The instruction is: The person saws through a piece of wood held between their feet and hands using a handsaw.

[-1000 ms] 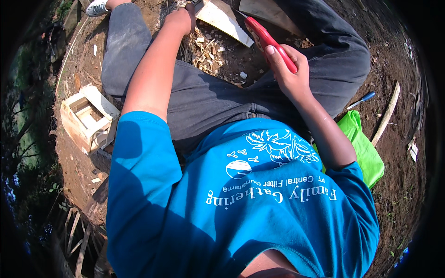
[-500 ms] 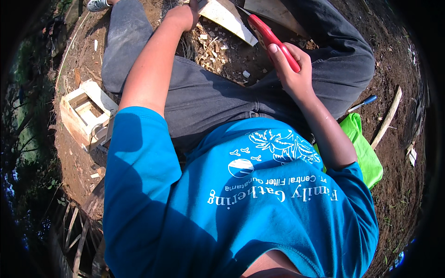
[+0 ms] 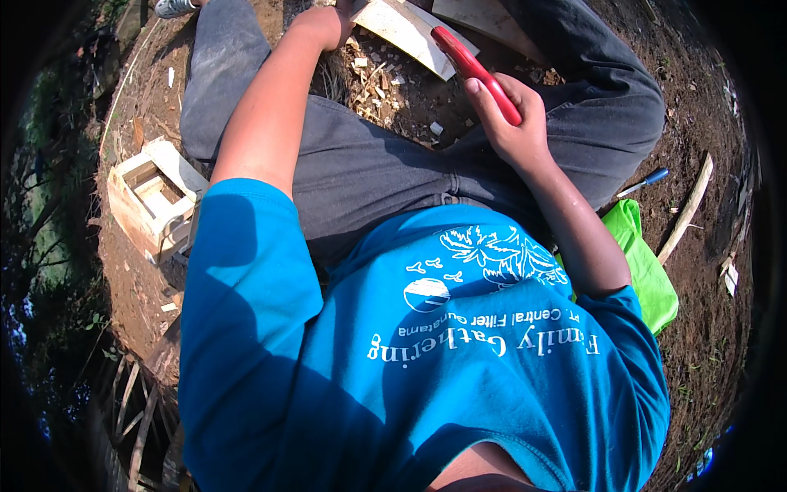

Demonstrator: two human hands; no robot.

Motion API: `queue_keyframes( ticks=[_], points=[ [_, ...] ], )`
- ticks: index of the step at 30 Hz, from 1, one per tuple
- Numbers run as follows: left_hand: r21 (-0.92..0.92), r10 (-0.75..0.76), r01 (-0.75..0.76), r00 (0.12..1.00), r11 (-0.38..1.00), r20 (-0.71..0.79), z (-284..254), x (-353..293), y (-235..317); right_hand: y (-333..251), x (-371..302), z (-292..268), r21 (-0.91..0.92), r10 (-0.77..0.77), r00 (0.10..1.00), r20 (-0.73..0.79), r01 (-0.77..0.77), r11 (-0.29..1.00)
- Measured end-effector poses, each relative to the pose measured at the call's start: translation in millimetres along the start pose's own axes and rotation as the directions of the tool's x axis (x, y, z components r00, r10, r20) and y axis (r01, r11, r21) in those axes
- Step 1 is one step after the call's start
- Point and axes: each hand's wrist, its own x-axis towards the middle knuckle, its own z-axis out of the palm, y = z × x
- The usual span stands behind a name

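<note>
My right hand (image 3: 516,117) is closed round the red handle of a hand saw (image 3: 473,72). The handle tilts up and to the left, over the right end of a pale wooden board (image 3: 407,37); its blade can hardly be made out. At the upper edge, my left hand (image 3: 324,29) is at the board's left end with the thumb along it. Its fingers are partly cut off by the picture's edge. The board lies between my bent legs, above scattered wood chips (image 3: 379,86).
A second board (image 3: 484,23) lies by my right leg. On the left stands an open wooden box (image 3: 156,197). To the right are a blue-handled screwdriver-like tool (image 3: 648,180), a bright green cloth or bag (image 3: 643,262) and a wooden stick (image 3: 689,209) on brown soil.
My right hand and the red handle have shifted slightly left and up, and the handle has turned so its blade shows less. My left hand stays at the board's end.
</note>
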Motion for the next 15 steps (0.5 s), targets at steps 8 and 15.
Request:
queue_keyframes(
  ticks=[8,15],
  points=[
    [-0.01,-0.028,0.028,1.0,1.0,0.012,9,5,-6,-2,-11,-11,-0.001,0.033,0.999,0.042,-0.033,0.999],
    [-0.185,-0.012,0.003,0.999,0.983,-0.051,-17,-16,14,2,32,18,0.05,0.02,1.0,-0.009,-0.02,0.999]
  ],
)
